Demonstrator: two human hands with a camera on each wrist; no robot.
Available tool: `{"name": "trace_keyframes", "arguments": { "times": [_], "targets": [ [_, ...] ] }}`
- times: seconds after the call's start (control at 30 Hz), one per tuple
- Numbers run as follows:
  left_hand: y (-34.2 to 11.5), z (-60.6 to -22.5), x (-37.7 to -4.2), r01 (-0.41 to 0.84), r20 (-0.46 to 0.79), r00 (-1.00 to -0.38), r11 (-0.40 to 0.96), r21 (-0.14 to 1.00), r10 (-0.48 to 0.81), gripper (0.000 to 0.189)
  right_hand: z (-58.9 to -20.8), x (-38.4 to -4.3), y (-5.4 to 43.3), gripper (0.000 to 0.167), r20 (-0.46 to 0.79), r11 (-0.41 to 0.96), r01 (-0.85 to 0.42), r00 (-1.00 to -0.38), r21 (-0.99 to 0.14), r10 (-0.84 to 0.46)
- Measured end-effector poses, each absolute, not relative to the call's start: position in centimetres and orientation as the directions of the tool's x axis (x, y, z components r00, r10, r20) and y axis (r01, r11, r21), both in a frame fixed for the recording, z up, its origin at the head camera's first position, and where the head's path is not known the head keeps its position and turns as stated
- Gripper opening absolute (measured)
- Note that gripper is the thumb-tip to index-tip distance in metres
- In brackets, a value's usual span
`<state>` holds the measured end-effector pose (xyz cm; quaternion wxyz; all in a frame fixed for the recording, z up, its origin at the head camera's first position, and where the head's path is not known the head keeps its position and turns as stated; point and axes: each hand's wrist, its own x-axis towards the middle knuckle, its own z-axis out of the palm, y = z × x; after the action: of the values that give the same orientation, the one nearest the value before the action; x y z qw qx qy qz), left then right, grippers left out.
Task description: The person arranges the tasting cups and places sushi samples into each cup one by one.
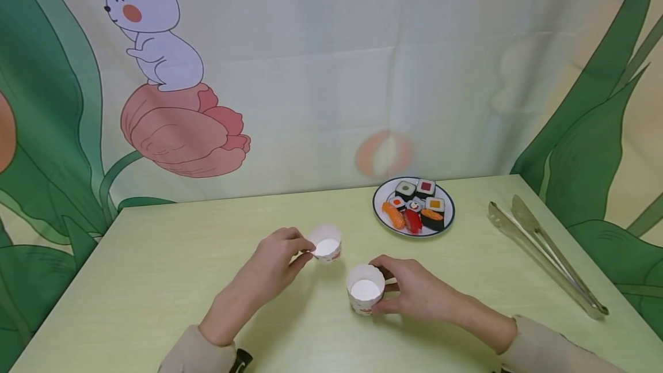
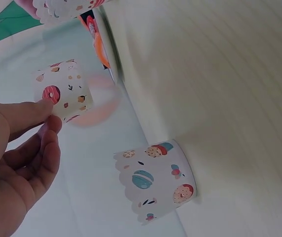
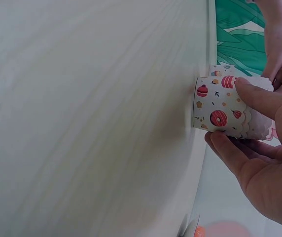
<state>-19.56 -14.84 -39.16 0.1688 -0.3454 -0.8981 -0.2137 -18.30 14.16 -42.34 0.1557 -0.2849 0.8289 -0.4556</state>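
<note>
My left hand [image 1: 279,258] pinches a white paper cupcake cup [image 1: 326,249] between thumb and fingers, held off the table. Its side shows a pink doughnut print in the left wrist view. To the right and nearer, my right hand [image 1: 422,292] grips another paper cupcake cup [image 1: 362,305] between thumb and fingers. A second scalloped rim [image 3: 260,126] sticks out of it in the right wrist view, like a nested cup. Another paper cupcake cup [image 2: 158,180], printed with a blue macaron, stands on the table in the left wrist view; I cannot make it out in the head view.
Behind my hands, a blue-rimmed plate [image 1: 381,224] bears several sushi pieces [image 1: 412,220]. Metal tongs [image 1: 549,261] lie along the right side of the pale table [image 1: 155,281]. A printed cloth [image 1: 311,73] with a rabbit and leaves hangs at the back.
</note>
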Motion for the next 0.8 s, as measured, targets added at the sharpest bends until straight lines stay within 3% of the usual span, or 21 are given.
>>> {"name": "trace_keyframes", "arguments": {
  "times": [0.8],
  "targets": [
    [-15.08, -40.03, -20.03, 0.626, 0.375, -0.757, 0.758, 0.183, 0.535, 0.012, -42.34, -18.28, 14.13, 0.060, 0.002, 0.421, -0.330, -0.790, -0.845, -0.614]
  ]
}}
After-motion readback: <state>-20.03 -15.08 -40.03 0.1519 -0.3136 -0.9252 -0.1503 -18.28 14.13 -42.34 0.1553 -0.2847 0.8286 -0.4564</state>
